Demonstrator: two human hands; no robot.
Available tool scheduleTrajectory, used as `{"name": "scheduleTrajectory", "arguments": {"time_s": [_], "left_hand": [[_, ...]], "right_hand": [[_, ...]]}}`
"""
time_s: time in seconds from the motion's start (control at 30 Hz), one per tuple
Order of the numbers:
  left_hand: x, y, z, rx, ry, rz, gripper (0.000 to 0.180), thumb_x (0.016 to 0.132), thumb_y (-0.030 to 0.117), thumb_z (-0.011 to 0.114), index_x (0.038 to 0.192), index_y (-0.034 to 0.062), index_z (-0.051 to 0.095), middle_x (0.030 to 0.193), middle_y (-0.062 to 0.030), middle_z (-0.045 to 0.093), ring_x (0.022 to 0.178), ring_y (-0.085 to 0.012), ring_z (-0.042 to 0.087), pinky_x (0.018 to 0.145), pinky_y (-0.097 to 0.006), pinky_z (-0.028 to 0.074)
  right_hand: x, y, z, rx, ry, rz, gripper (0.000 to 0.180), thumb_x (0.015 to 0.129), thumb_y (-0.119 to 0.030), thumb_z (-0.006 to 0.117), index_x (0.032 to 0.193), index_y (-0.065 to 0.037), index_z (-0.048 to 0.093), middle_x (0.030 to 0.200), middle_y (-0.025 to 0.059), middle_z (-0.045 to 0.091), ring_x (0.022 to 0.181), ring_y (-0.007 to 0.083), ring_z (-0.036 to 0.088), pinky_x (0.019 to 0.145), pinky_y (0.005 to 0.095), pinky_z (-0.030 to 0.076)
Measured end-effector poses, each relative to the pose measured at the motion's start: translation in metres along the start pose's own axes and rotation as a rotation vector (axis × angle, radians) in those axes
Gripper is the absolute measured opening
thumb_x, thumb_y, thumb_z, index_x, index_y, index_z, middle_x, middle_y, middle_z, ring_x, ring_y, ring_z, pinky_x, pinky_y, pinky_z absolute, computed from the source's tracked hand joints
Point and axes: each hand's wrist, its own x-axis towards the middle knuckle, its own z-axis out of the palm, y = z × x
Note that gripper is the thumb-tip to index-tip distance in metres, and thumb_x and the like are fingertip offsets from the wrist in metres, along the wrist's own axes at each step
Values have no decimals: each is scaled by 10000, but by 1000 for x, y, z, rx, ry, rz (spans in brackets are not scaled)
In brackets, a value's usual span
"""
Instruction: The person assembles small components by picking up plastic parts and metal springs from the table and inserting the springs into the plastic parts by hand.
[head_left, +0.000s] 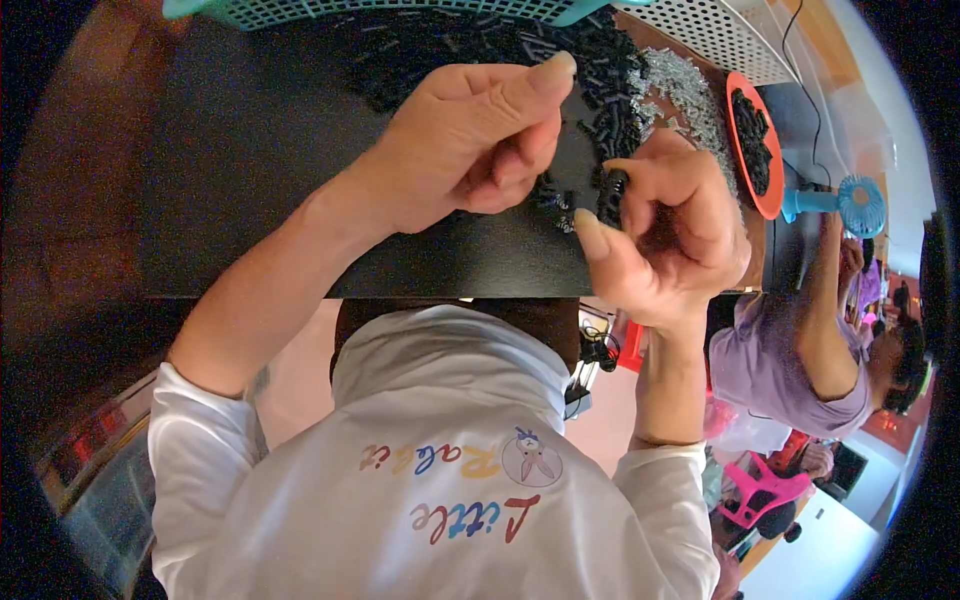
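Observation:
My right hand (668, 235) pinches a small black cylindrical part (614, 187) between thumb and fingertips, just above the black tabletop (250, 150). My left hand (480, 140) hovers beside it with fingers curled in; whether it holds anything I cannot tell. Behind both hands lies a heap of small black parts (590, 70), and next to it a heap of small silver metal pieces (685, 90). A few loose black parts (555, 200) lie under the hands.
A teal mesh basket (350, 10) and a white perforated basket (720, 35) stand at the far edge. An orange tray (752, 140) holds black parts. A small blue fan (850, 203) is at the right, by a person in a lilac shirt (790, 370).

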Motion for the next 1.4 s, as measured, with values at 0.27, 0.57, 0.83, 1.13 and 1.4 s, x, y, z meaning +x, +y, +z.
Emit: {"name": "scheduleTrajectory", "arguments": {"time_s": [0.27,0.57,0.83,1.13,1.4], "left_hand": [[-10,4,2,-18,-12,4,517,990,451,395,616,95,419,511,8,333,367,-83,287,338,-228,224],[-30,6,10,-24,69,16,510,1005,420,359,625,84,412,525,-12,352,357,-95,283,329,-233,224],[-5,12,4,-52,35,108,504,1006,439,331,665,80,423,536,-13,356,369,-98,284,332,-226,243],[10,7,-4,-98,63,106,501,1010,418,322,655,75,406,542,-10,332,375,-103,287,333,-224,253],[65,-4,-54,-386,-843,668,462,1019,377,327,702,74,473,564,-50,443,407,-147,388,395,-270,331]], "right_hand": [[-12,-10,-7,-116,63,75,245,636,-133,776,758,-65,575,553,5,439,433,136,436,408,274,360],[-40,5,-53,-375,94,245,290,727,-184,791,851,-7,598,678,53,550,564,121,509,511,253,415],[-35,114,-176,-566,200,708,357,902,-325,637,881,29,681,687,-19,558,619,39,460,549,199,355],[-31,100,-131,-383,2,689,244,902,-214,630,930,28,643,734,26,611,717,82,536,657,246,439],[14,95,-45,-472,-395,99,215,871,-86,574,1078,-37,598,936,152,554,845,355,579,744,389,480]]}}
